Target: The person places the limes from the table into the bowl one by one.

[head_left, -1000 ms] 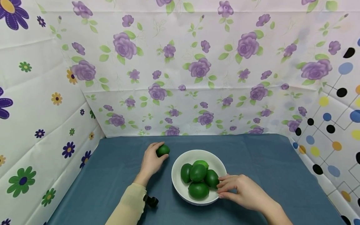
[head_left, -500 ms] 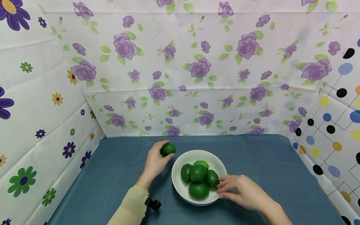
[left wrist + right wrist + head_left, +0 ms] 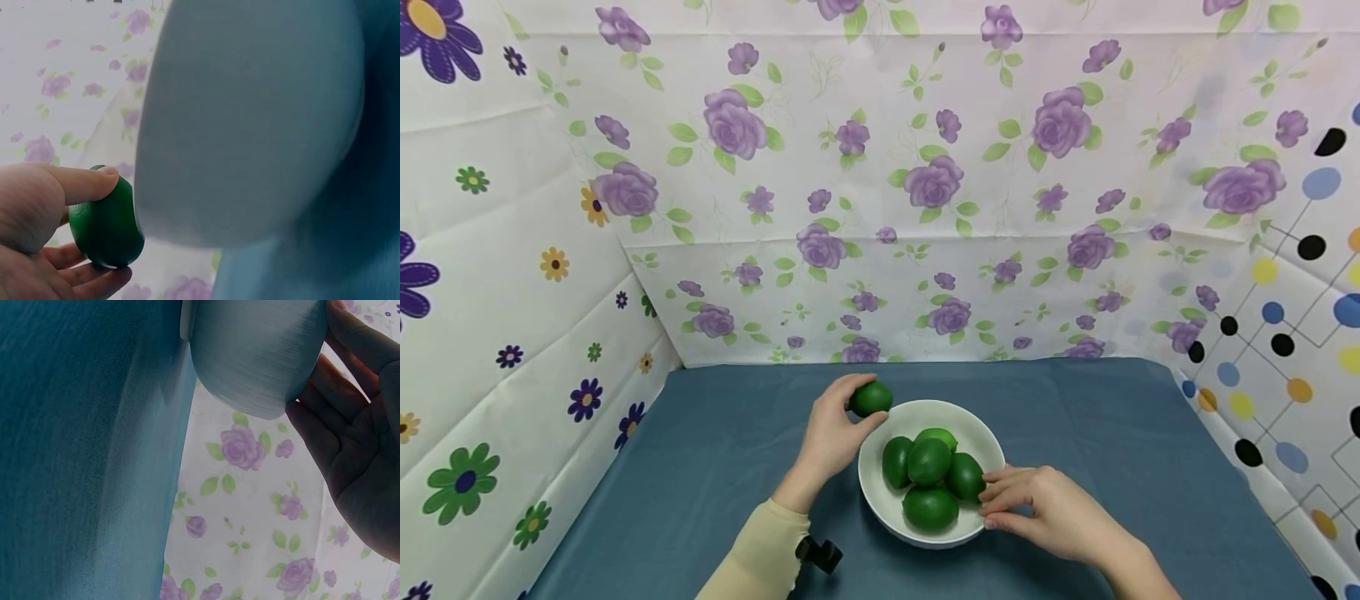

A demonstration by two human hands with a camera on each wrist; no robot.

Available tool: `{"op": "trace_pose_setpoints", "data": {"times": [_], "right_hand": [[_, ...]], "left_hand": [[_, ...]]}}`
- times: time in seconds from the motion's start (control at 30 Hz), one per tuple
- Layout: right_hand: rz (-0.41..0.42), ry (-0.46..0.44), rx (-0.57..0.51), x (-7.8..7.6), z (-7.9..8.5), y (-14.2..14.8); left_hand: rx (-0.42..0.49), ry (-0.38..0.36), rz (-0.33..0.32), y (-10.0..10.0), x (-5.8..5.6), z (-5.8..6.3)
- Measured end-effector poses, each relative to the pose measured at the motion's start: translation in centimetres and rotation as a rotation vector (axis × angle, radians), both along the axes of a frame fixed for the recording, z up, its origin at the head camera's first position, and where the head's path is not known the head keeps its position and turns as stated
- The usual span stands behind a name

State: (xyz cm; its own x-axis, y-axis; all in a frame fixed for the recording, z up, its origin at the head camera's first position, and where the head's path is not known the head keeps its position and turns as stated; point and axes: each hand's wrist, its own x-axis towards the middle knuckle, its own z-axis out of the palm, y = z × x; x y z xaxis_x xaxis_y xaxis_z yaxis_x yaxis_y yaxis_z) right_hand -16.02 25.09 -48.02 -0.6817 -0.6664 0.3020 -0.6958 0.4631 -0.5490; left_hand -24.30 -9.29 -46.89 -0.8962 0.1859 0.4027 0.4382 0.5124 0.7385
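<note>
My left hand (image 3: pixel 835 429) holds a dark green lime (image 3: pixel 872 399) between thumb and fingers, just over the back-left rim of the white bowl (image 3: pixel 880 508). In the left wrist view, the thumb lies on one side of this lime (image 3: pixel 106 225) and fingers on the other; the bowl's pale outer wall (image 3: pixel 244 125) is close beside it. Several green limes (image 3: pixel 929 461) sit heaped inside the bowl, one of them lighter. My right hand (image 3: pixel 1045 510) grips the bowl's right edge. From the right wrist, its fingertips (image 3: pixel 300 412) show against the bowl's outer side (image 3: pixel 256 356).
A blue cloth (image 3: pixel 1097 425) covers the table under the bowl. Behind it rises a white sheet with purple flowers (image 3: pixel 932 179), with a flower-print sheet (image 3: pixel 512 292) at the left and a dotted one (image 3: pixel 1300 333) at the right. A black wrist device (image 3: pixel 820 553) sits on the left sleeve.
My left hand has carried the lime rightward, from the cloth left of the bowl to the bowl's back-left rim. The right hand and the bowl have stayed in place.
</note>
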Motion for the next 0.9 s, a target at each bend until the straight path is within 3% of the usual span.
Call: {"op": "trace_pose_setpoints", "data": {"times": [0.33,0.9], "right_hand": [[-0.001,-0.010,0.002,-0.1,0.0,-0.1],[-0.010,-0.018,0.010,0.0,0.1,0.0]], "left_hand": [[0.042,-0.031,-0.116,2.6,1.1,0.9],[-0.078,-0.052,-0.229,7.4,2.2,1.0]]}}
